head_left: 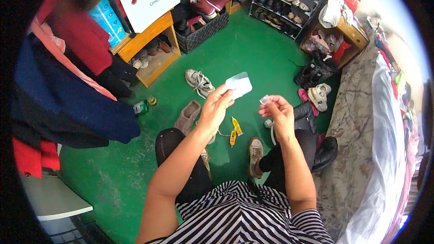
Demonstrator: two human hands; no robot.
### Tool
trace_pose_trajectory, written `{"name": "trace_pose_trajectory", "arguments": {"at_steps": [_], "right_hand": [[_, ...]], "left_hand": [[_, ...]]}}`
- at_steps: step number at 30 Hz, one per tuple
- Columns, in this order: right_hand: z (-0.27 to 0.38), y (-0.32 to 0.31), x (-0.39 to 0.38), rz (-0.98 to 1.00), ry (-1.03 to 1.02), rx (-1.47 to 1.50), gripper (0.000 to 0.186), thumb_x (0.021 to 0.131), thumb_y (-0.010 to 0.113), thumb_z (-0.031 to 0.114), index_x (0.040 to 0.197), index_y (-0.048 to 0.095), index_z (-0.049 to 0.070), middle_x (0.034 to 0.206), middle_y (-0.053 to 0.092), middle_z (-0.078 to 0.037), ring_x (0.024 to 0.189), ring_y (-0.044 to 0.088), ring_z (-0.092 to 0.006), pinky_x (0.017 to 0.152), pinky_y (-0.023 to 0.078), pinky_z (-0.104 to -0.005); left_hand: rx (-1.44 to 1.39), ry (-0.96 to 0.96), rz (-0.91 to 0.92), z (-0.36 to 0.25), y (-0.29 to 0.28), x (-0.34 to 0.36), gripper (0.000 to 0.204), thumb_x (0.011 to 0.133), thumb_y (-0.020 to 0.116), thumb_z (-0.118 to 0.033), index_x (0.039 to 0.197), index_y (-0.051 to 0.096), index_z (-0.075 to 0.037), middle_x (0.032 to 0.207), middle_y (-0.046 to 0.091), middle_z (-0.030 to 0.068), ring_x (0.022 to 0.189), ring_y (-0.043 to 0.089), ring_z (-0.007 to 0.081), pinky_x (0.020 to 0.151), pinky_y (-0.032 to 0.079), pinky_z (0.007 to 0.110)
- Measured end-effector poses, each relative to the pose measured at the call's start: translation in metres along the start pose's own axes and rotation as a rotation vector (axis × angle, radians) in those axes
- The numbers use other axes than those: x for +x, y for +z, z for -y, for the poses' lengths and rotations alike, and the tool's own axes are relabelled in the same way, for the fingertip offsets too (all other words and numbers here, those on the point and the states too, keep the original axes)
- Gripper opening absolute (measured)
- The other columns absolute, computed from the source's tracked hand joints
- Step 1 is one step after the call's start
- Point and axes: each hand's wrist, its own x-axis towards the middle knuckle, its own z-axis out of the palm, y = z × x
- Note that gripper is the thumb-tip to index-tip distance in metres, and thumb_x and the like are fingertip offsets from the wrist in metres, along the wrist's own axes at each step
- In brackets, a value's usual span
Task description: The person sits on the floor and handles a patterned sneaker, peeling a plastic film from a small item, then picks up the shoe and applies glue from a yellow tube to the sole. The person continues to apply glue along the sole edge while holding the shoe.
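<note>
My left hand (215, 109) is raised over my lap and pinches a thin white sheet with rounded corners (240, 86) between thumb and fingers. One end of the sheet looks translucent. A small clear plastic piece (264, 100) is held at the fingertips of my right hand (281, 114), apart from the sheet. Beyond my knees, two yellow tubes (235, 131) lie close together on the green floor. A white canvas shoe (255, 152) is on my foot.
Loose on the floor are a worn white sneaker (199, 82), a grey slipper (187, 116) and a green bottle (141, 107). Dark clothes (77, 95) hang at left. A marbled-cover bed edge (350, 122) borders the right. A shoe rack (289, 2) stands at the back.
</note>
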Motion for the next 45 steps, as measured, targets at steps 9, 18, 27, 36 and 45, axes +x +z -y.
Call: {"name": "trace_pose_trajectory", "arguments": {"at_steps": [9, 18, 27, 36, 45], "right_hand": [[0.011, -0.006, -0.004, -0.094, -0.053, -0.009, 0.012, 0.094, 0.060, 0.010, 0.102, 0.064, 0.003, 0.088, 0.066, -0.003, 0.071, 0.061, -0.0097, 0.062, 0.047, -0.0223], [0.014, -0.012, -0.009, -0.145, -0.109, -0.030, 0.010, 0.092, 0.065, 0.010, 0.098, 0.067, 0.002, 0.087, 0.066, -0.001, 0.072, 0.059, -0.0079, 0.064, 0.046, -0.0213], [0.011, -0.020, -0.008, -0.124, -0.105, 0.020, 0.016, 0.091, 0.063, 0.005, 0.106, 0.068, 0.003, 0.092, 0.068, -0.003, 0.082, 0.063, -0.0109, 0.065, 0.049, -0.0233], [0.017, -0.022, -0.012, -0.108, -0.144, -0.058, 0.018, 0.092, 0.062, 0.006, 0.109, 0.067, 0.001, 0.092, 0.068, -0.004, 0.075, 0.062, -0.0101, 0.065, 0.049, -0.0235], [0.016, -0.020, -0.017, -0.131, -0.288, -0.454, 0.016, 0.091, 0.062, 0.003, 0.104, 0.070, 0.002, 0.078, 0.060, -0.004, 0.066, 0.061, -0.0104, 0.061, 0.049, -0.0229]], "left_hand": [[-0.051, -0.056, 0.022, 0.000, 0.015, -0.001, 0.036, 0.102, 0.041, -0.015, 0.133, 0.049, 0.002, 0.128, 0.059, 0.0158, 0.116, 0.062, 0.0269, 0.096, 0.049, 0.036], [-0.036, -0.108, 0.055, 0.017, 0.024, -0.002, 0.035, 0.103, 0.043, -0.018, 0.133, 0.053, -0.004, 0.124, 0.063, 0.0099, 0.113, 0.062, 0.0191, 0.094, 0.046, 0.033], [-0.011, -0.112, 0.071, 0.030, 0.032, -0.002, 0.033, 0.101, 0.047, -0.016, 0.130, 0.056, -0.003, 0.120, 0.064, 0.0084, 0.109, 0.062, 0.0159, 0.092, 0.048, 0.031], [0.005, -0.129, 0.154, 0.028, 0.036, -0.003, 0.034, 0.098, 0.047, -0.013, 0.128, 0.056, -0.002, 0.118, 0.066, 0.0075, 0.110, 0.062, 0.0159, 0.091, 0.048, 0.030], [0.038, -0.151, 0.184, 0.029, 0.040, -0.004, 0.034, 0.098, 0.046, -0.012, 0.129, 0.054, -0.001, 0.120, 0.064, 0.0087, 0.111, 0.062, 0.0179, 0.094, 0.048, 0.030]]}}
